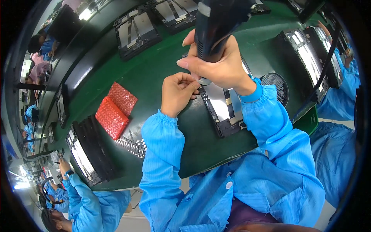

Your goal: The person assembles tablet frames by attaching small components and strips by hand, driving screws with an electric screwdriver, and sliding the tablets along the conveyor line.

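Note:
My right hand (222,65) is wrapped round a thick black handheld power tool, seemingly an electric screwdriver (216,29), held upright. Its lower end points at the far left corner of a flat black device frame with a silver plate (216,102). Right beside that tip, my left hand (179,91) has thumb and fingers pinched together at the frame's edge; whatever they hold is too small or hidden to name. My right hand and forearm cover part of the frame.
Red bubble-wrap pouches (112,116) and a sheet of small parts (132,146) lie left. Stacked device frames stand left (83,154) and right (307,58); more frames (137,33) lie at the back. A round black mesh dish (275,88) sits right. Co-workers in blue flank the green table (154,69).

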{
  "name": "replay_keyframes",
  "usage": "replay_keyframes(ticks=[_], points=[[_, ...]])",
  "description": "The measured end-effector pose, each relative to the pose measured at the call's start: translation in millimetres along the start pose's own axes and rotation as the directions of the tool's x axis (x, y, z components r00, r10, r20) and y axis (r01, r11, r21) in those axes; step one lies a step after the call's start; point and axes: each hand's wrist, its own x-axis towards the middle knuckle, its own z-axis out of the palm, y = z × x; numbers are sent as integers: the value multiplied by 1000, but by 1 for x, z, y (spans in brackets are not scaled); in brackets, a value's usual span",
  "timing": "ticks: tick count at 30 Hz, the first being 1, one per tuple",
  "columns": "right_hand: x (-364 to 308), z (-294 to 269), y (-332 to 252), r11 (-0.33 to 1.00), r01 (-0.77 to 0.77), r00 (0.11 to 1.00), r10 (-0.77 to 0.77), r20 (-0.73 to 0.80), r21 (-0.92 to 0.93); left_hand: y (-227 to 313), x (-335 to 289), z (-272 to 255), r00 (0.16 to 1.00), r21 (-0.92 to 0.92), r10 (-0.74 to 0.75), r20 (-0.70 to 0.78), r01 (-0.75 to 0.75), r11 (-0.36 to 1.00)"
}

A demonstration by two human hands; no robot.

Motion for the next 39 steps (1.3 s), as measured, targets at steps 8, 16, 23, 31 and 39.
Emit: replay_keyframes(ticks=[8, 16, 23, 31, 39], points=[[-1, 4, 8, 996, -77, 997, 77, -15, -43, 1, 8, -4, 994, -23, -111, -7, 111, 994], [-1, 5, 11, 992, -110, 994, 110, -10, -58, 4, 7, -3, 991, -36, -129, -21, 128, 991], [-2, 10, 16, 995, -84, 996, 85, 8, -48, 7, 5, -3, 992, -34, -125, -36, 123, 992], [-12, 10, 10, 967, 17, 1000, -20, -11, -252, -2, 4, -2, 997, 4, -9, -82, 9, 1000], [-36, -58, -30, 995, 32, 961, -57, -271, -97, 2, 19, 4, 931, 86, 330, -158, -320, 943]])
